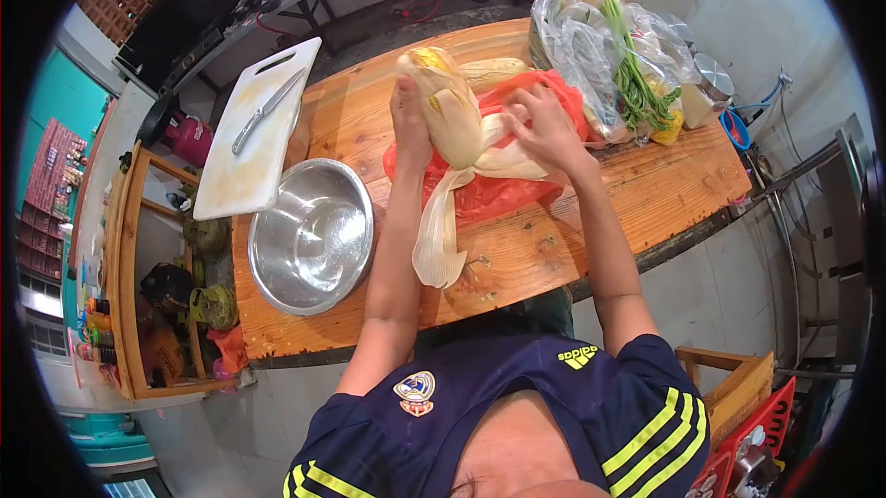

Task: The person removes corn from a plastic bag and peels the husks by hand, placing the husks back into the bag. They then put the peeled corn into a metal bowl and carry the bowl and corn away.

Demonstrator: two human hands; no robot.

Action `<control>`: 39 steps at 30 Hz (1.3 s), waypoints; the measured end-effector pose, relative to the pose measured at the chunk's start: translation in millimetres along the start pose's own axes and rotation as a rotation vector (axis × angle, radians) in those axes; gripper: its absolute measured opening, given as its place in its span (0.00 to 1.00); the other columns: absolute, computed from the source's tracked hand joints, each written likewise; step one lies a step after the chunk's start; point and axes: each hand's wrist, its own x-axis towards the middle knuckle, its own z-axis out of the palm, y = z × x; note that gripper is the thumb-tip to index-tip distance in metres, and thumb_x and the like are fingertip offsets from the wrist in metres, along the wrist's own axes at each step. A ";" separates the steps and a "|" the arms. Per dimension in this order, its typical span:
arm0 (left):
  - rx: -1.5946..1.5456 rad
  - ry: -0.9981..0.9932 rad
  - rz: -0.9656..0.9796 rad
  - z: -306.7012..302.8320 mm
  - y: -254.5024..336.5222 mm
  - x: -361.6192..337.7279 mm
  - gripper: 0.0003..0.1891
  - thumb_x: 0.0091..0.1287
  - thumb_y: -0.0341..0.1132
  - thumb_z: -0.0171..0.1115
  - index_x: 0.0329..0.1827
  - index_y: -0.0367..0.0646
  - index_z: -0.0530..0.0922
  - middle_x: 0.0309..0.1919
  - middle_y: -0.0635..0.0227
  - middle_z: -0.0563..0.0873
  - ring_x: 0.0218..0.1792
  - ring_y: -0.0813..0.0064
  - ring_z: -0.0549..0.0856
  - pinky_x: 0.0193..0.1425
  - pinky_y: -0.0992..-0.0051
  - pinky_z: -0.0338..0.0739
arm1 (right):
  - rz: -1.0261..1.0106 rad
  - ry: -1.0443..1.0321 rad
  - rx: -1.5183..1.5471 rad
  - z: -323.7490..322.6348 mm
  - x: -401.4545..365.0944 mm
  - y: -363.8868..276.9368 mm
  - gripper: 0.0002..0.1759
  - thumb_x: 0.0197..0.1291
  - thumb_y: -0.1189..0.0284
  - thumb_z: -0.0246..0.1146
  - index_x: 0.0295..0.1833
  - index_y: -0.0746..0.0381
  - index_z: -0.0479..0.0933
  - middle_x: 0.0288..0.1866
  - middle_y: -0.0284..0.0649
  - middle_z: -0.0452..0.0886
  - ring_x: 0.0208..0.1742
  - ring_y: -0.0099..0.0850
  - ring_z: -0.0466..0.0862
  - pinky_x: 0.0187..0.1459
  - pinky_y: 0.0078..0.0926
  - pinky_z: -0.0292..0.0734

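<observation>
An ear of corn (445, 110), partly in its pale husk, stands tilted in my left hand (409, 124). Yellow kernels show near its top. Peeled husk leaves (438, 235) hang from its base toward the table edge, and others spread to the right. My right hand (546, 129) is just right of the corn, fingers bent and apart, over the loose husk and a red plastic bag (480, 201). I see nothing gripped in it. Another husked ear of corn (494, 72) lies behind, partly hidden.
Left of my arm sits a steel bowl (312, 240). A white cutting board (242, 166) with a knife (268, 110) lies beyond it at the table's left edge. Clear plastic bags (577, 46) with green vegetables (637, 83) stand at the right back of the wooden table (664, 180).
</observation>
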 end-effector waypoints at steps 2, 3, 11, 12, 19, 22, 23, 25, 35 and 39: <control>-0.019 0.015 0.010 6.1 -5.9 -1.3 0.36 0.68 0.68 0.46 0.58 0.40 0.72 0.44 0.63 0.83 0.43 0.73 0.85 0.46 0.72 0.83 | -0.302 0.366 -0.053 -2.3 12.3 -32.5 0.12 0.57 0.66 0.66 0.44 0.61 0.80 0.37 0.42 0.82 0.42 0.43 0.81 0.49 0.41 0.72; -0.027 0.024 0.014 7.6 -8.7 -2.4 0.34 0.70 0.65 0.47 0.56 0.40 0.72 0.43 0.64 0.83 0.41 0.74 0.85 0.44 0.74 0.83 | -0.268 0.370 0.040 -5.1 16.1 -46.7 0.13 0.57 0.65 0.67 0.45 0.60 0.81 0.38 0.41 0.82 0.44 0.42 0.81 0.50 0.41 0.71; 0.028 -0.036 0.073 9.8 -15.6 -2.9 0.30 0.71 0.62 0.49 0.55 0.41 0.74 0.44 0.69 0.82 0.43 0.81 0.82 0.45 0.78 0.80 | -0.287 0.473 0.232 3.2 21.7 -72.4 0.14 0.53 0.69 0.72 0.46 0.59 0.84 0.46 0.37 0.81 0.48 0.30 0.78 0.49 0.29 0.72; 0.046 -0.049 0.088 11.0 -15.9 -2.4 0.30 0.71 0.62 0.49 0.54 0.42 0.74 0.43 0.70 0.82 0.43 0.82 0.82 0.45 0.79 0.79 | -0.292 0.474 0.236 4.3 21.1 -72.1 0.13 0.53 0.70 0.72 0.45 0.59 0.84 0.45 0.37 0.81 0.48 0.30 0.78 0.49 0.29 0.71; 0.017 0.007 0.045 12.9 -9.0 -2.9 0.33 0.70 0.66 0.46 0.54 0.40 0.74 0.42 0.68 0.82 0.41 0.80 0.84 0.44 0.77 0.81 | -0.146 0.299 0.692 -0.8 6.2 -60.9 0.06 0.63 0.74 0.64 0.43 0.64 0.79 0.39 0.33 0.81 0.42 0.23 0.77 0.46 0.25 0.71; -0.081 0.113 0.005 5.6 -6.8 -1.0 0.36 0.69 0.68 0.44 0.55 0.39 0.73 0.41 0.65 0.83 0.40 0.76 0.86 0.43 0.74 0.83 | -0.020 0.151 0.735 0.1 -9.3 -29.7 0.07 0.68 0.74 0.58 0.43 0.68 0.75 0.33 0.32 0.80 0.37 0.20 0.77 0.40 0.24 0.73; -0.092 0.124 0.007 -0.3 -9.0 1.6 0.37 0.69 0.69 0.43 0.55 0.39 0.73 0.41 0.64 0.83 0.40 0.75 0.86 0.43 0.74 0.84 | 0.029 0.082 0.693 0.0 -14.3 -15.6 0.07 0.68 0.74 0.58 0.43 0.68 0.75 0.32 0.32 0.79 0.36 0.20 0.78 0.39 0.24 0.73; -0.103 0.161 0.028 -4.4 -7.5 4.3 0.37 0.69 0.68 0.44 0.54 0.38 0.73 0.41 0.62 0.84 0.40 0.73 0.87 0.43 0.72 0.85 | 0.118 0.069 0.577 10.4 -25.6 5.5 0.06 0.67 0.75 0.58 0.41 0.69 0.73 0.29 0.37 0.79 0.32 0.23 0.78 0.35 0.25 0.73; -0.031 0.108 0.036 -6.1 -4.3 3.5 0.39 0.67 0.72 0.41 0.58 0.41 0.71 0.45 0.63 0.82 0.42 0.70 0.85 0.44 0.69 0.84 | -0.190 0.088 0.338 12.1 -20.1 6.0 0.08 0.62 0.75 0.57 0.41 0.69 0.75 0.37 0.51 0.78 0.44 0.46 0.81 0.45 0.38 0.73; -0.151 0.019 -0.025 -15.9 -27.8 3.0 0.39 0.69 0.69 0.41 0.52 0.36 0.76 0.40 0.60 0.85 0.38 0.71 0.87 0.41 0.72 0.85 | -0.011 0.182 0.250 -12.4 9.5 -25.9 0.13 0.67 0.69 0.57 0.51 0.66 0.78 0.43 0.39 0.81 0.44 0.33 0.80 0.49 0.27 0.74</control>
